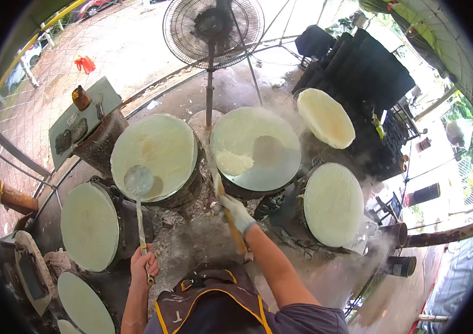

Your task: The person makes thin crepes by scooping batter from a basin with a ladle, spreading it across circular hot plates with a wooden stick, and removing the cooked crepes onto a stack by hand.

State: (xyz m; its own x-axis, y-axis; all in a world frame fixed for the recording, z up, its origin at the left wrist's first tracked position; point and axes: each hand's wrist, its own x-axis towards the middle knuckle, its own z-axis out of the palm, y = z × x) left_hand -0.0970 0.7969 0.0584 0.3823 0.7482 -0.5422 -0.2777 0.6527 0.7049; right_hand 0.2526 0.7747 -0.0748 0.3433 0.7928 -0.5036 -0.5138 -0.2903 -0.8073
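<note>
My left hand (144, 265), bare, is closed around the long handle of a ladle (138, 181). The round ladle head hangs over the left part of a pale batter sheet (156, 147) on a round griddle. My right hand (236, 214), in a white glove, grips a long wooden stick (236, 236) that slants up toward the neighbouring griddle (275, 175). On that griddle, batter covers the top and left, a thicker lump of batter (235, 162) lies at the left, and bare surface shows at lower right. The stick's far end is blurred.
More batter-covered griddles stand at left (89, 227), lower left (86, 303) and right (334, 205). A pale round sheet (326, 118) leans at the upper right beside a black stack (359, 78). A standing fan (212, 23) is behind. Steam drifts around.
</note>
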